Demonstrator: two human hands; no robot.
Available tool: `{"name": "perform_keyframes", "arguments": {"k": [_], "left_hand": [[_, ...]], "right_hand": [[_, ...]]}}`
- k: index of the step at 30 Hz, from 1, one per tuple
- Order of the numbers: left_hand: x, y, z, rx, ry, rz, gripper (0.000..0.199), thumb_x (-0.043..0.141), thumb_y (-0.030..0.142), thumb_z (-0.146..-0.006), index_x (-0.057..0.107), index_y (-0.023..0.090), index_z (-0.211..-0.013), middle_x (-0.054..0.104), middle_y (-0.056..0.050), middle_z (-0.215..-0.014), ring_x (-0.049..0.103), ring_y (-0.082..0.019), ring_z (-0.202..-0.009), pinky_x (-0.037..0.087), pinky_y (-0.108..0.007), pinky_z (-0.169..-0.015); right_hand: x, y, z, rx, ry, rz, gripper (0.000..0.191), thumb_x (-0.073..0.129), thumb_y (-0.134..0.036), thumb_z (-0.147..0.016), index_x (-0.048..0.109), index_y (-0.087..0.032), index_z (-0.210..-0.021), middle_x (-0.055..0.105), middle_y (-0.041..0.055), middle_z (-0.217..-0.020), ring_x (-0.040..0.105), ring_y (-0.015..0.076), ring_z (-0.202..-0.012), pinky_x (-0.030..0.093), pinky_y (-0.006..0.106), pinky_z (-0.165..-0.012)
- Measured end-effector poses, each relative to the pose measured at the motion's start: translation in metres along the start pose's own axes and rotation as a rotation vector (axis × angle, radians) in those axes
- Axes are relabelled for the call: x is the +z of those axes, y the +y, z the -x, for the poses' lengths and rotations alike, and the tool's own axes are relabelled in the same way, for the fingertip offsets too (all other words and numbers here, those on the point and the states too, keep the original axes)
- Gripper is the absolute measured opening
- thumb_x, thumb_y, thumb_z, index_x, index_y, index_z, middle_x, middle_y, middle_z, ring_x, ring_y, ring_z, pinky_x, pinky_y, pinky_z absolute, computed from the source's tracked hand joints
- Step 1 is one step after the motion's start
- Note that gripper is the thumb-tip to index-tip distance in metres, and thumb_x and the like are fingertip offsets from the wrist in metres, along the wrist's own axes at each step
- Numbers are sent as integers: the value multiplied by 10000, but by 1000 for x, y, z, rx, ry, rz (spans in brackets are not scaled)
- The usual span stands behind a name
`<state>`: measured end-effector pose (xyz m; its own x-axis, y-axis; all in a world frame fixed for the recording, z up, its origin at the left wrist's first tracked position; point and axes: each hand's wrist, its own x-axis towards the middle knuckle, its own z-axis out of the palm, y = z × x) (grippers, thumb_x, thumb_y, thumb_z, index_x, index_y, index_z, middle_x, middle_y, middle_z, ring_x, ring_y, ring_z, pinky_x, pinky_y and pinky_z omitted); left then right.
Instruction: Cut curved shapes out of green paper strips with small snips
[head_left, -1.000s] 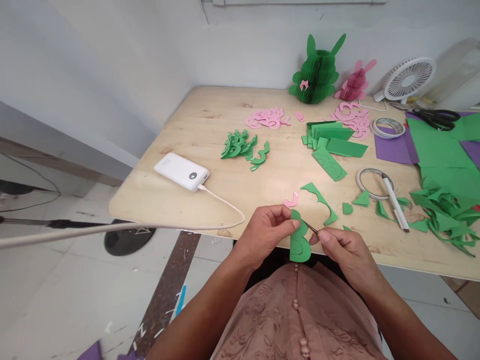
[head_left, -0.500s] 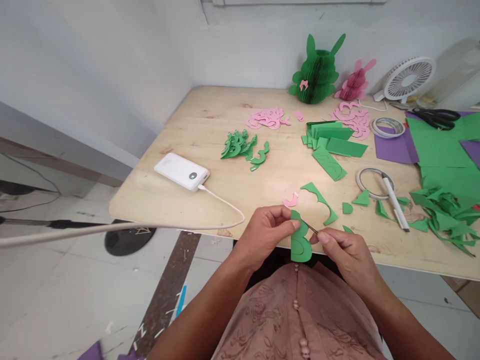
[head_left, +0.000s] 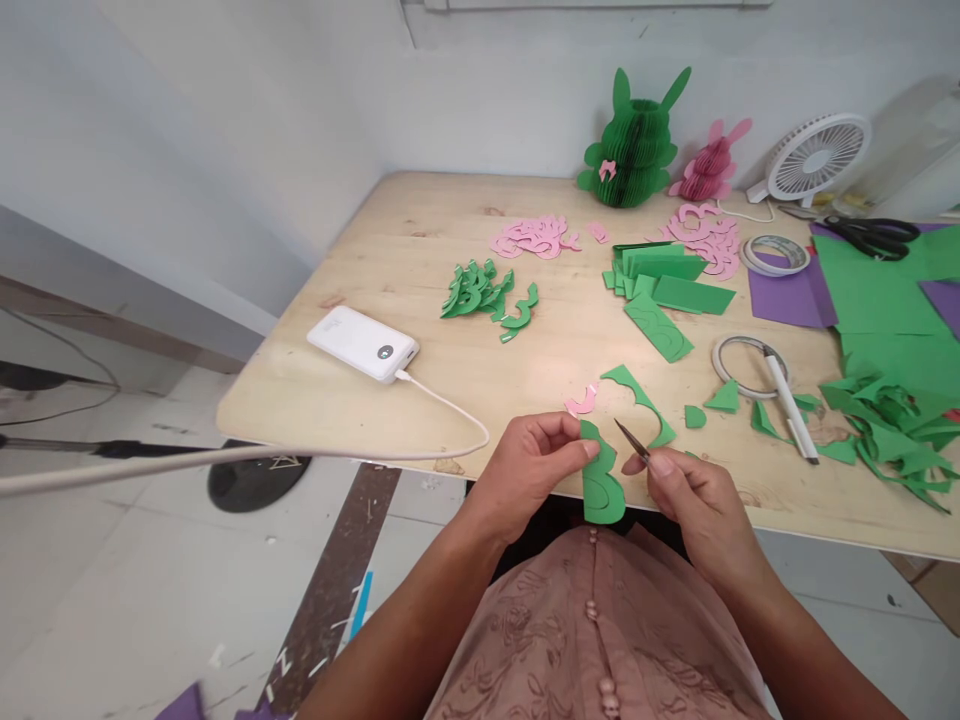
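1. One pale wooden counter (head_left: 375, 270), set against a wall, carries the paper pieces.
2. Green sheets (head_left: 874, 300), spread at the counter's right end.
3. Green honeycomb-paper figure (head_left: 631, 150) with two upright ears, standing at the back by the wall.
4. Two hands, apart from each other at the near edge: the left hand (head_left: 529, 470) pinches paper between thumb and fingers; the right hand (head_left: 694, 500) is closed around a tool.
5. White power bank (head_left: 363, 343), lying left on the counter, cable attached.
6. Green scalloped cut-out (head_left: 603, 490), hanging roughly upright from the left hand, a curved line on its face.
7. Slender dark tool (head_left: 632, 440) in the right hand, its point just beside the cut-out, not touching.
8. Pink curved piece (head_left: 582, 401), beyond the left fingertips.
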<state>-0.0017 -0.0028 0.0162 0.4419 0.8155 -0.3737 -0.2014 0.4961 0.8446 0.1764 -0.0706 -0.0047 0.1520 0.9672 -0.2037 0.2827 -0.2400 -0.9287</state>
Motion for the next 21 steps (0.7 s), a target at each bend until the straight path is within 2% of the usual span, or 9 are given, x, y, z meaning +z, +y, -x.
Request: {"name": "perform_keyframes", "arguments": {"k": [3, 6, 11, 16, 21], "left_hand": [[2, -3, 0, 0, 16, 27, 249, 794, 317, -650, 614, 147, -620, 640, -6, -675, 554, -131, -687, 411, -261, -729], [4, -6, 1, 12, 39, 45, 247, 794, 316, -657, 620, 143, -622, 625, 5, -656, 525, -112, -661, 395, -239, -692], [7, -9, 2, 28, 51, 81, 214, 785, 286, -674, 630, 146, -627, 620, 9, -663, 520, -105, -656, 402, -233, -688], [9, -11, 3, 27, 47, 121, 181, 781, 268, -672, 650, 154, -623, 635, -1, -666, 544, -117, -658, 423, -246, -707], [10, -14, 3, 28, 62, 120, 183, 786, 261, -664, 646, 149, -623, 616, 9, -649, 522, -103, -655, 405, -223, -685]], "right_hand": [[2, 6, 0, 12, -5, -100, 433, 504, -533, -902, 716, -167, -810, 318, -45, -520, 295, 117, -486, 246, 253, -463], [4, 8, -1, -14, -19, -151, 430, 497, -533, -907, 709, -167, -829, 309, -47, -525, 301, 122, -492, 259, 255, -471], [8, 3, -3, -23, -53, -176, 385, 547, -501, -888, 662, -180, -709, 412, -23, -533, 378, 133, -513, 318, 256, -488], [12, -4, -2, 32, -58, -192, 260, 638, -438, -828, 671, -186, -771, 563, 9, -679, 478, 152, -624, 385, 255, -563], [18, -13, -2, 97, 31, -81, 198, 680, -357, -757, 619, -190, -672, 444, -30, -585, 378, 122, -554, 295, 241, -489]]}}
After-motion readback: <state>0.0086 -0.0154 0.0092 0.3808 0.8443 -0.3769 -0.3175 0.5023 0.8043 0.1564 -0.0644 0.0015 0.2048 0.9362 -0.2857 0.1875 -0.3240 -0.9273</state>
